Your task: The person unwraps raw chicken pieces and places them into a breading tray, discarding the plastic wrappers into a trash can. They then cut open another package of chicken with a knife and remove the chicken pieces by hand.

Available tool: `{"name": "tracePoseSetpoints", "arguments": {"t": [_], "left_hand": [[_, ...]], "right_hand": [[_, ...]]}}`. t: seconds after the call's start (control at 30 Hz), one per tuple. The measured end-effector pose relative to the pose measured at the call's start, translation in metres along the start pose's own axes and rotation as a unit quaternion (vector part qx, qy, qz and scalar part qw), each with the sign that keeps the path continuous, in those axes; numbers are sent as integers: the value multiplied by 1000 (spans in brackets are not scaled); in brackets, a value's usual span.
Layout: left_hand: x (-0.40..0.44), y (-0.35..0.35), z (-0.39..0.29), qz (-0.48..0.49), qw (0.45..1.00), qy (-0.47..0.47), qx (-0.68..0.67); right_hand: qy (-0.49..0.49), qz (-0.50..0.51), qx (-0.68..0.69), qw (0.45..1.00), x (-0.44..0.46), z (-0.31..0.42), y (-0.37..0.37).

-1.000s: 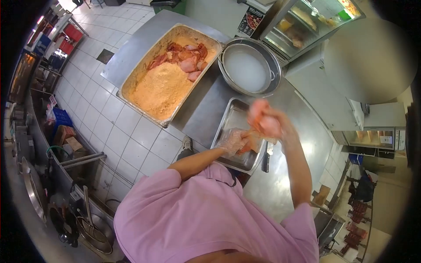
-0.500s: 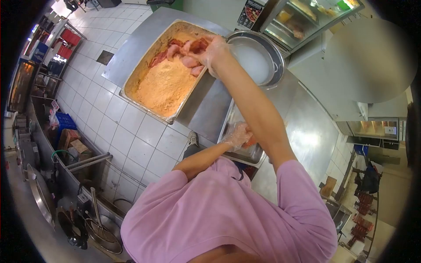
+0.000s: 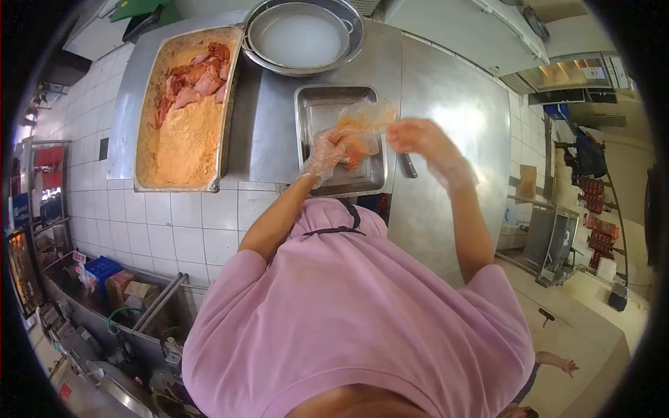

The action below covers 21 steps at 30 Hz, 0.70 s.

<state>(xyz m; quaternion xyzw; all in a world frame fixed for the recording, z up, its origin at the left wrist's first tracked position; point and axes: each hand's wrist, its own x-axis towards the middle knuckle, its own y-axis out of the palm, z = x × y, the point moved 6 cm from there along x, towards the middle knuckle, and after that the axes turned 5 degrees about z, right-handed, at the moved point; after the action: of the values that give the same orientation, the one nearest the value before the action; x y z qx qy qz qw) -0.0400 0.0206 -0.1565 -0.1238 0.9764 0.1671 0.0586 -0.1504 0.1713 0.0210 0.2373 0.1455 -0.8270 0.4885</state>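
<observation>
My left hand [image 3: 327, 152], in a clear glove, is closed on a plastic bag [image 3: 369, 116] smeared with orange, above a shallow metal tray [image 3: 306, 111]. Reddish-orange matter [image 3: 354, 155] shows in the lower part of the bag. At the bag's right end is my gloved right hand [image 3: 428, 145], fingers pressed together at its edge. To the left, a deep rectangular pan [image 3: 226, 143] holds orange powder [image 3: 187, 143] and raw meat pieces [image 3: 202, 80].
A metal bowl [image 3: 355, 42] with a strainer and cloudy liquid stands behind the tray. The dark handle of a knife [image 3: 408, 166] lies right of the tray. Another person's hand [image 3: 569, 366] shows at the lower right. A green bin [image 3: 139, 10] is at the upper left.
My right hand has come back from the meat in the pan to the bag over the tray. The bag is now raised and stretched between my hands. The view has turned.
</observation>
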Motion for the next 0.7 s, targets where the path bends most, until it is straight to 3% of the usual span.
{"name": "tracePoseSetpoints", "arguments": {"t": [0.1,0.2,0.3,0.4,0.43,0.47,0.5,0.53,0.57,0.6,0.7], "left_hand": [[-1,2,-7,36,998,52,-6],[-9,6,-33,-29,997,73,-17],[-1,-2,-53,-53,986,153,-34],[19,-21,-35,-56,995,66,47],[22,-23,-36,-106,988,72,89],[17,-20,-49,-110,983,111,100],[19,-21,-52,-168,959,114,196],[18,-14,-65,-107,974,157,123],[7,-2,-92,-110,980,143,84],[-1,5,-113,-151,955,181,179],[-8,17,-116,-154,945,181,225]], "right_hand": [[-164,-74,-313,932,33,-43,15],[-229,62,-253,938,65,-54,33],[-267,61,-349,896,100,-75,36],[-152,151,-498,840,96,-51,56],[-272,115,-490,820,98,-39,67],[-295,105,-510,801,125,-85,53],[-317,93,-530,781,151,-132,39],[-173,132,-136,967,116,-50,74],[-162,129,-190,960,116,-54,73],[-160,119,-280,939,125,-68,68],[-133,93,-410,898,134,-86,62]]}}
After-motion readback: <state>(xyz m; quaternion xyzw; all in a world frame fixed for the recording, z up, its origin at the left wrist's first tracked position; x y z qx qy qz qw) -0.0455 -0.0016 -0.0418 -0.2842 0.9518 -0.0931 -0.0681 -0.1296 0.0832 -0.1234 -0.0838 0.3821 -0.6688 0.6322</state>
